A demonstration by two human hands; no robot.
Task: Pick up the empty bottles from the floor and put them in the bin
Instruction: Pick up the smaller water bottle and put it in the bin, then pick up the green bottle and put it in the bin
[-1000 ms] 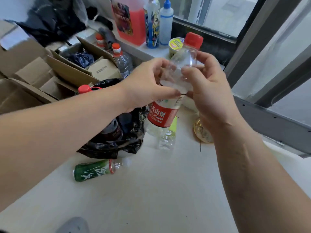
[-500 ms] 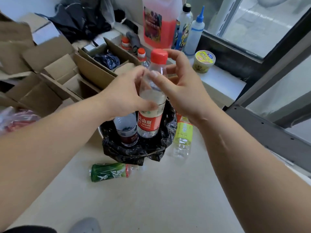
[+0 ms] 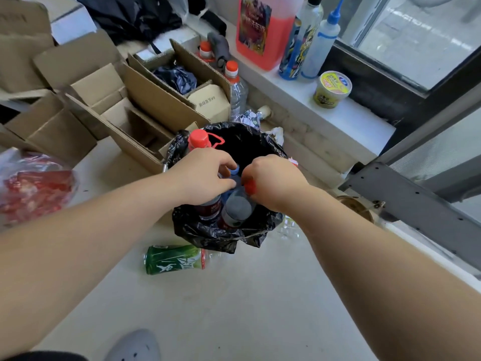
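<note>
Pale floor (image 3: 260, 303) by a window sill (image 3: 346, 113), open cardboard boxes (image 3: 109, 105) crowding the far left. Bin (image 3: 208, 230) with a black liner sits mid-frame, touching the nearest box. Both hands are over its mouth. Left hand (image 3: 203, 175) is curled, fingers bunched together at a blue cap (image 3: 235, 169) just inside the bin; can't tell if it's actually pinching anything. Right hand (image 3: 276, 183) is closed around the red-capped bottle (image 3: 238, 207), red cap (image 3: 250, 186) showing at the thumb side, bottle body angled down into the liner, grey in the shadow. Another bottle (image 3: 210, 208) with a dark label sits in the bin under the left hand, and a red-capped one (image 3: 199, 139) stands at the bin's far left rim. Green-label bottle (image 3: 174, 259) lies on its side on the floor just in front of the bin, apart from it. Clear bottle (image 3: 289, 226) on the floor at the bin's right, mostly hidden by the right forearm. On the sill: pink jug (image 3: 263, 29), two squeeze bottles (image 3: 312, 37), yellow cup (image 3: 331, 89). Grey shoe (image 3: 135, 346) at bottom edge.
</note>
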